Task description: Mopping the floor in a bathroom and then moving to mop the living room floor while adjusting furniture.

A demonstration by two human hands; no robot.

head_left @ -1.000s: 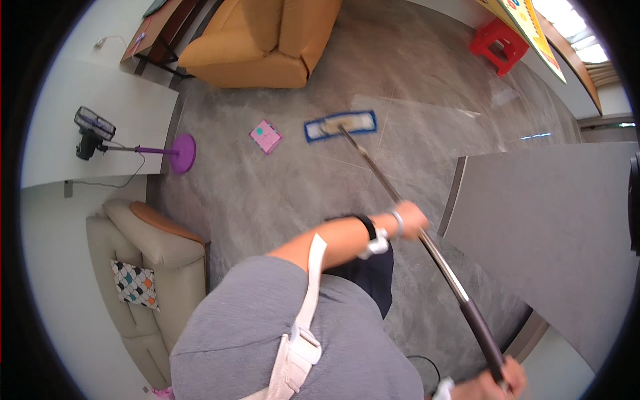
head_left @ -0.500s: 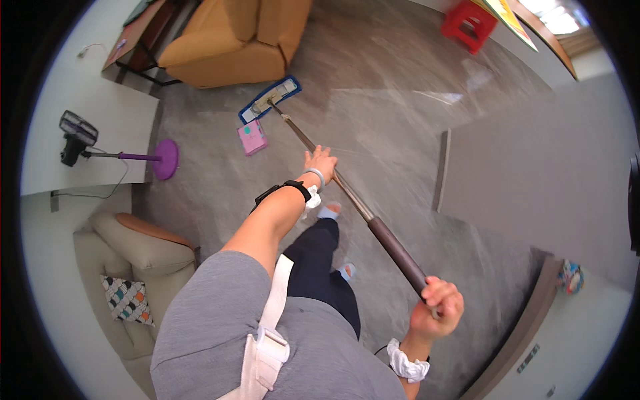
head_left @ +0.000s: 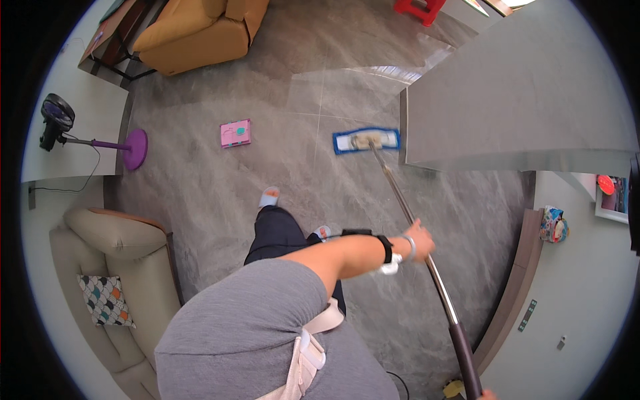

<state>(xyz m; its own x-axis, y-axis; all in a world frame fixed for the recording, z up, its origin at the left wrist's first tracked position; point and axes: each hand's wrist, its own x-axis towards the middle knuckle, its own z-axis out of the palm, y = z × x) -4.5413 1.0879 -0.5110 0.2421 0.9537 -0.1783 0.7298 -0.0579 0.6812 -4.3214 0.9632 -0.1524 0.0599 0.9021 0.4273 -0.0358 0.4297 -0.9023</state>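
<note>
A flat mop with a blue-edged rectangular head (head_left: 345, 142) lies against the floor beside the base of the grey wall block. Its metal pole slants down to a dark brown grip (head_left: 465, 357) at lower right. My left hand (head_left: 419, 241) is closed around the metal pole about halfway along, with my arm reaching across my body. Only a sliver of my right hand (head_left: 489, 395) shows at the lower edge, against the top end of the brown grip; most of its fingers are cut off. A pink box (head_left: 235, 133) lies on the floor left of the mop head.
A purple-based fan (head_left: 135, 149) stands at the left, its cable by the wall. A tan armchair (head_left: 200, 40) is at far left, a beige sofa (head_left: 150, 267) near left. The grey block (head_left: 513, 93) juts in from the right. A red stool (head_left: 421, 8) stands at the back.
The mop head has swept right, from beside the armchair and pink box to the grey block. Both hands have shifted right with the pole, the right one nearly out of view.
</note>
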